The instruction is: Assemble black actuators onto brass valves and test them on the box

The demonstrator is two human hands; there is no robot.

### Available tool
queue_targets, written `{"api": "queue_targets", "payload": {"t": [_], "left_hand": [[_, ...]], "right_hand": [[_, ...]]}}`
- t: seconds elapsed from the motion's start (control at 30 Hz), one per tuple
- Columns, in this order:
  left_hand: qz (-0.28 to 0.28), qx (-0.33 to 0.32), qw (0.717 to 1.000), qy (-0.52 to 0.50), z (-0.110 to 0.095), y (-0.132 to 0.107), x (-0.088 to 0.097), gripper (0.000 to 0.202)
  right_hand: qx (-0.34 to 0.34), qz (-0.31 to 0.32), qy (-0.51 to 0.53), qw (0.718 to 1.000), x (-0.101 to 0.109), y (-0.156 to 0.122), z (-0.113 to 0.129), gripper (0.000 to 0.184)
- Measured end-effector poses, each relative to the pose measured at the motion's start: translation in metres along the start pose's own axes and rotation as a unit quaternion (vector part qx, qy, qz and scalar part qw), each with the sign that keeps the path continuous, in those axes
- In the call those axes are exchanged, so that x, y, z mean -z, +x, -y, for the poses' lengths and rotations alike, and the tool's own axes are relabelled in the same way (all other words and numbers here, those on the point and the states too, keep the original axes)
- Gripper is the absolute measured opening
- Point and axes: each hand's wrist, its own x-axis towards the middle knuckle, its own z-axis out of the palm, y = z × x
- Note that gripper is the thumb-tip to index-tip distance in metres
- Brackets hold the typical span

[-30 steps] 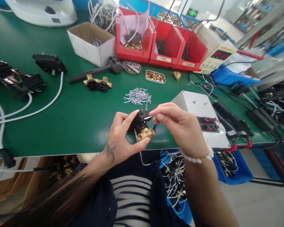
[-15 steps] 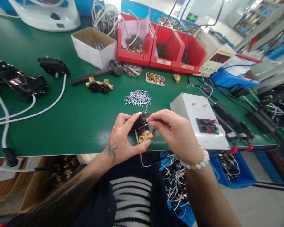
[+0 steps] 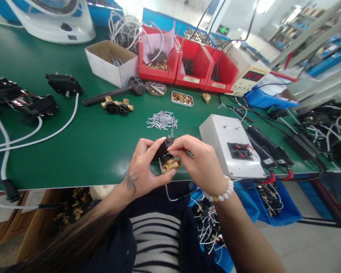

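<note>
My left hand (image 3: 143, 167) is wrapped round a motorised valve, its black housing (image 3: 162, 150) uppermost and its brass body (image 3: 171, 166) below, close to the bench's front edge. From the housing a thin cable hangs down. My right hand (image 3: 202, 162) is closed in a pinch against the joint between housing and brass; a bit of silvery wire, apparently a hairpin clip, shows at its fingertips, mostly hidden. Just beyond the hands lies a pile of hairpin clips (image 3: 162, 120), with a single clip (image 3: 172, 132) nearer to me.
A grey switch box (image 3: 230, 146) stands to the right. Behind are a black mallet (image 3: 113, 91), brass fittings (image 3: 118, 106), a small tray (image 3: 182, 103) of brass parts, a white carton (image 3: 108, 70) and red bins (image 3: 191, 80). White cables (image 3: 45, 140) cross the left side.
The view has shifted slightly, so the bench items sit a little further left. The left hand keeps its hold on the valve; the right fingertips still pinch at the joint.
</note>
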Motion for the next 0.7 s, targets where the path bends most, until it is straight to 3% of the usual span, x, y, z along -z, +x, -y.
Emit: {"api": "queue_targets", "payload": {"t": [0.17, 0.23, 0.3, 0.4, 0.5, 0.7], "left_hand": [[0.007, 0.014, 1.0, -0.007, 0.0, 0.0, 0.001, 0.067], [0.009, 0.034, 0.999, -0.02, -0.001, -0.001, 0.003, 0.067], [0.01, 0.052, 0.997, -0.047, -0.001, -0.002, 0.005, 0.066], [0.012, 0.071, 0.994, -0.08, -0.001, -0.005, 0.007, 0.066], [0.01, 0.077, 0.994, -0.079, 0.0, -0.007, 0.008, 0.067], [-0.001, 0.079, 0.991, -0.103, 0.002, -0.007, 0.007, 0.068]], "right_hand": [[-0.041, 0.023, 0.04, 0.998, 0.009, -0.003, -0.004, 0.014], [-0.062, 0.021, 0.021, 0.998, 0.018, -0.007, -0.013, 0.031], [-0.121, -0.01, -0.078, 0.99, 0.022, -0.012, -0.025, 0.055], [-0.216, 0.016, -0.307, 0.927, 0.01, -0.021, -0.039, 0.075], [-0.252, 0.077, -0.427, 0.865, -0.012, -0.029, -0.04, 0.077], [-0.203, 0.145, -0.408, 0.878, -0.017, -0.046, -0.025, 0.074]]}}
